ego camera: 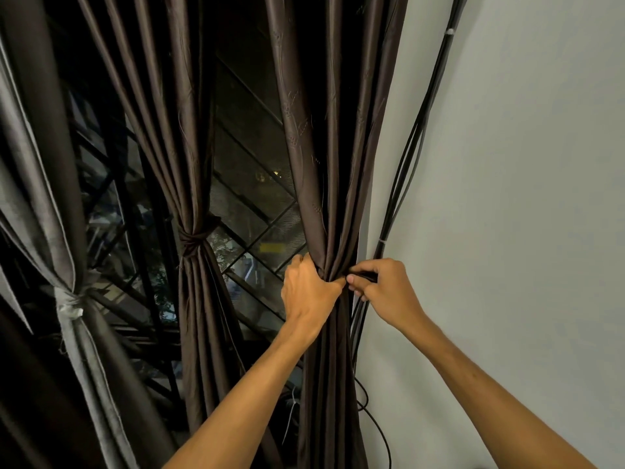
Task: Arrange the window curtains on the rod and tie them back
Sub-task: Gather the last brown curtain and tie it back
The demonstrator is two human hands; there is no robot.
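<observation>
Left hand [306, 292] grips the gathered brown curtain [333, 204]; right hand [378, 286] pinches it beside black cables [404, 170] along the wall [524, 198].

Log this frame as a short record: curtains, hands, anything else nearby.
grey curtain: far left, tied with a white tie
middle curtain: brown, tied with a brown tie
right curtain: brown, bunched, not yet tied
left hand: grips the right curtain's bunch
right hand: pinches a dark strip at the bunch's right edge
cables: black, along the wall beside the right curtain
</observation>
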